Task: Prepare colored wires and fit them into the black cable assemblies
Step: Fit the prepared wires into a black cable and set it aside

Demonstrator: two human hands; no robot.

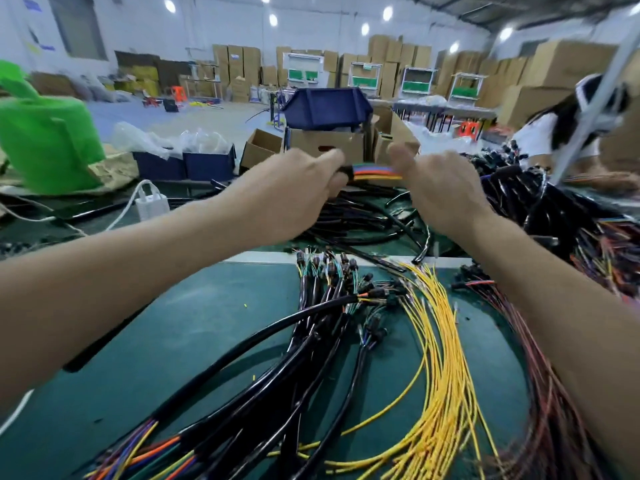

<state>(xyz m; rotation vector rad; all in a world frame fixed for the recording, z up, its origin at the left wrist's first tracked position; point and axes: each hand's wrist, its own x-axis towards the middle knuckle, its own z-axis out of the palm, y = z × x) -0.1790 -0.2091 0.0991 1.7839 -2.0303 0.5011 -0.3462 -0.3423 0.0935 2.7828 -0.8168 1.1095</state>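
Surrounding held colored wires (374, 170), black cables (304, 386), yellow wires (446, 375), blue bin (325, 107)

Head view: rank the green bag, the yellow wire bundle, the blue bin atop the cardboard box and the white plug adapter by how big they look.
1. Green bag and yellow wire bundle: similar spread, and the bundle is nearer, so unranked.
2. Blue bin.
3. White plug adapter.

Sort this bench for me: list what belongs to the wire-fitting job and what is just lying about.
Job in hand: coloured wire bundle, held between left hand and right hand; black cable assemblies; loose yellow wires; dark red wires.

Lying about: green bag; white plug adapter; blue bin; cardboard box.
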